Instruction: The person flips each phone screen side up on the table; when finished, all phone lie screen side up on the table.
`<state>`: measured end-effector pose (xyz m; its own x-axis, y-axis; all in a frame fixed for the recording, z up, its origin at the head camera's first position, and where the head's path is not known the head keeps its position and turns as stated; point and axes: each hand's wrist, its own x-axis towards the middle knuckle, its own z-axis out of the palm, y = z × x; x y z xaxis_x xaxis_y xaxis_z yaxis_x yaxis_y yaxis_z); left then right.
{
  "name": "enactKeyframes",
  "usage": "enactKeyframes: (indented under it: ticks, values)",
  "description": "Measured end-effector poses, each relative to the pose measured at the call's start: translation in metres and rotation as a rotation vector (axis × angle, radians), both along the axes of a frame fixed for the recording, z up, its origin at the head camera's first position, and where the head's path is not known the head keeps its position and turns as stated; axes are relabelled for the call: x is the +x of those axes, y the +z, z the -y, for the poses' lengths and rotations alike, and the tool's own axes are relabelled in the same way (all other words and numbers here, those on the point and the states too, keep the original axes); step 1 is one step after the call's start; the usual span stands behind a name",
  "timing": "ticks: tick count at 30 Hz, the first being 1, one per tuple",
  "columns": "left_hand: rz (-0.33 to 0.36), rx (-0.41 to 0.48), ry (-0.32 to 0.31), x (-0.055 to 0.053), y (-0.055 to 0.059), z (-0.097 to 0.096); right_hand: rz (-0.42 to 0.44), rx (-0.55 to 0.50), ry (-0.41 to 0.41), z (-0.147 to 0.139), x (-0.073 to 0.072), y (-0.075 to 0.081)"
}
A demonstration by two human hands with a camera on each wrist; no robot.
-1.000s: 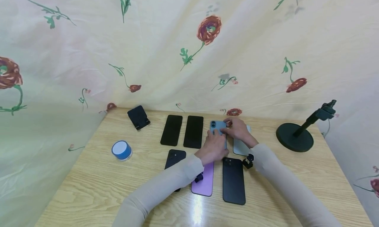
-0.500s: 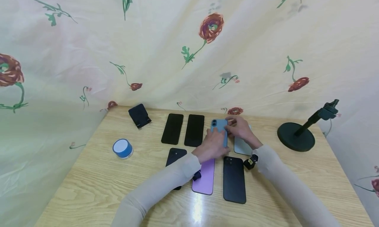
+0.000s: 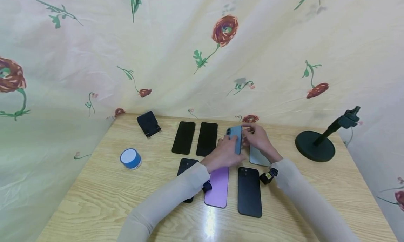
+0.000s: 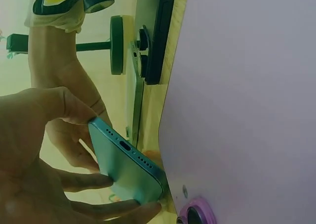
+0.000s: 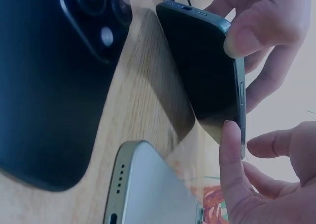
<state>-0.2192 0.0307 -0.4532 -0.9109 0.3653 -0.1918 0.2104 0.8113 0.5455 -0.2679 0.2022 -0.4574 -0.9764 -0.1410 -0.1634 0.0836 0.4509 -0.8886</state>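
Note:
A blue phone (image 3: 235,131) is tilted up off the table, its right long edge raised and its dark screen (image 5: 202,61) showing in the right wrist view. My left hand (image 3: 224,152) grips it near the charging-port end, thumb at the raised edge and fingers across the back. At the camera end, my right hand (image 3: 258,137) pinches that same edge between thumb and fingers. Just right of it lies a pale blue phone (image 3: 258,157), partly covered by the right hand. A purple phone (image 3: 217,191) and a dark blue phone (image 3: 249,193) lie nearer, backs up.
Two phones with black screens up, one on the left (image 3: 183,138) and one on the right (image 3: 207,139), lie left of the hands. My left sleeve partly hides another dark phone (image 3: 187,165). Around them stand a black phone holder (image 3: 148,123), a blue-and-white cylinder (image 3: 130,159) and a round-based stand (image 3: 315,146).
The blue phone lay flat with both hands on it; now its right edge is lifted and it leans over to the left. The other phones have stayed put.

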Motion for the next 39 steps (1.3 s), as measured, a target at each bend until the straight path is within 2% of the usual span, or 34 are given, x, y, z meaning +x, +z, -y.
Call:
enactKeyframes:
  ticks: [21, 30, 35, 39]
  values:
    - [0.062, 0.241, 0.029, 0.001, -0.002, 0.013, -0.025, -0.094, 0.083, -0.001, 0.014, 0.001]
    - [0.044, 0.408, 0.022, 0.0, -0.004, 0.016, -0.027, -0.016, 0.146, 0.0, 0.017, -0.002]
    - [0.063, 0.473, 0.033, -0.001, -0.005, 0.017, -0.031, 0.039, 0.159, -0.001, 0.02, -0.003]
    - [0.067, 0.52, 0.05, -0.002, -0.006, 0.018, 0.0, 0.03, 0.167, -0.001, 0.021, -0.003]
